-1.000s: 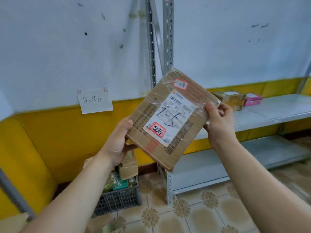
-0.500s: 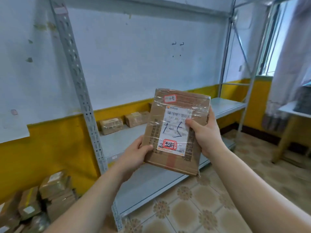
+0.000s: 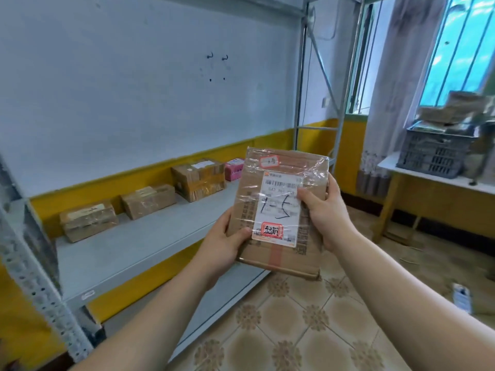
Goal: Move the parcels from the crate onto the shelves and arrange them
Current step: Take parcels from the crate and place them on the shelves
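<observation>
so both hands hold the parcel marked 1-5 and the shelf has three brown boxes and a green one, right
No: the head view shows the small box on the shelf is pink, not green. The left hand and right hand do hold the parcel.

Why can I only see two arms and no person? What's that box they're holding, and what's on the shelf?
The camera sits on the person's head, looking down, so you see only their arms. The left hand and right hand hold a flat brown parcel wrapped in clear tape, fingers pinching its sides. Its white label has "1-5" handwritten on it. Behind it a grey shelf carries three brown boxes and a small pink box. At the right, a grey crate of more parcels stands on a table.
</observation>
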`<action>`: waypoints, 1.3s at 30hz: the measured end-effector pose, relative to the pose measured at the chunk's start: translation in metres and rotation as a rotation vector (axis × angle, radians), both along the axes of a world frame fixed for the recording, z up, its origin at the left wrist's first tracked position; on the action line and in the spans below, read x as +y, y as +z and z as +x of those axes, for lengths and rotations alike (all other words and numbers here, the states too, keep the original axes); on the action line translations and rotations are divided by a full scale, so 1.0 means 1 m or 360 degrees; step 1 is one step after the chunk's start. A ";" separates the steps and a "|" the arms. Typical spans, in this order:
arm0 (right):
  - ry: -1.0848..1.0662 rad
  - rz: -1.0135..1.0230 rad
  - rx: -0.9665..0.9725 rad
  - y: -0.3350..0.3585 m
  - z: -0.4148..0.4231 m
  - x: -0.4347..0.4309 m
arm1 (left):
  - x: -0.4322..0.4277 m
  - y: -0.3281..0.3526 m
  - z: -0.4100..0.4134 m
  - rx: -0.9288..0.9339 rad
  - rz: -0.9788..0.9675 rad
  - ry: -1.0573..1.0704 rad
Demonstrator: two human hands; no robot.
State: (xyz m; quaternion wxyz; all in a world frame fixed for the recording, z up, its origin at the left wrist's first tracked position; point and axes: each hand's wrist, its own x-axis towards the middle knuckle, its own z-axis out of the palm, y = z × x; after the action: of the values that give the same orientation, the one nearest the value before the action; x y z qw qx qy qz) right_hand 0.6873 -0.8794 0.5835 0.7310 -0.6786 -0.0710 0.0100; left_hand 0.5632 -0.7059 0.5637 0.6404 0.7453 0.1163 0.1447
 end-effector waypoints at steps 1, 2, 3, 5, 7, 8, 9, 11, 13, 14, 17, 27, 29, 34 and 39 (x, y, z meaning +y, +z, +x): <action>-0.0009 -0.0003 0.0001 -0.001 0.016 0.004 | 0.006 -0.002 0.017 0.0014 0.0008 -0.0018; -0.0025 -0.0011 -0.0010 -0.001 0.031 0.008 | 0.012 -0.003 0.035 0.0026 0.0017 -0.0034; -0.0045 -0.0025 -0.0025 -0.001 0.046 0.012 | 0.018 -0.005 0.053 0.0039 0.0027 -0.0053; -0.0097 -0.0046 -0.0048 0.000 0.078 0.022 | 0.032 -0.008 0.092 0.0048 0.0042 -0.0106; -0.0137 -0.0031 -0.0020 0.001 0.109 0.030 | 0.043 -0.008 0.130 0.0035 0.0042 -0.0169; -0.0161 -0.0035 0.0000 0.002 0.123 0.034 | 0.048 -0.008 0.149 0.0037 0.0034 -0.0205; -0.0195 -0.0051 0.0011 0.003 0.137 0.036 | 0.052 -0.007 0.167 0.0044 0.0021 -0.0243; -0.0268 -0.0090 0.0018 0.004 0.162 0.037 | 0.059 -0.007 0.202 0.0065 0.0020 -0.0324; -0.0326 -0.0090 0.0030 0.002 0.185 0.035 | 0.061 -0.009 0.235 0.0065 0.0044 -0.0376; -0.0346 -0.0087 0.0046 0.001 0.195 0.033 | 0.061 -0.010 0.249 0.0072 0.0045 -0.0400; -0.0402 -0.0095 0.0109 -0.006 0.228 0.024 | 0.052 -0.015 0.287 0.0078 -0.0003 -0.0478; -0.0526 -0.0149 0.0107 -0.021 0.382 -0.039 | -0.011 -0.022 0.453 0.0043 0.0065 -0.0536; -0.0526 -0.0171 0.0095 -0.019 0.420 -0.052 | -0.026 -0.022 0.490 0.0030 0.0053 -0.0527; -0.0435 -0.0282 0.0056 -0.012 0.505 -0.061 | -0.035 -0.021 0.571 0.0017 0.0088 -0.0418; -0.0316 -0.0362 0.0044 -0.023 0.579 -0.032 | -0.007 -0.029 0.632 0.0083 0.0065 -0.0311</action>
State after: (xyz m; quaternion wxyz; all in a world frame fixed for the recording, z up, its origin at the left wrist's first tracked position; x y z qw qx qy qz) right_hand 1.2661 -0.9114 0.5609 0.6477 -0.7605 0.0079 -0.0450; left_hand 1.1953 -0.7133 0.5347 0.6329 0.7694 0.0568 0.0646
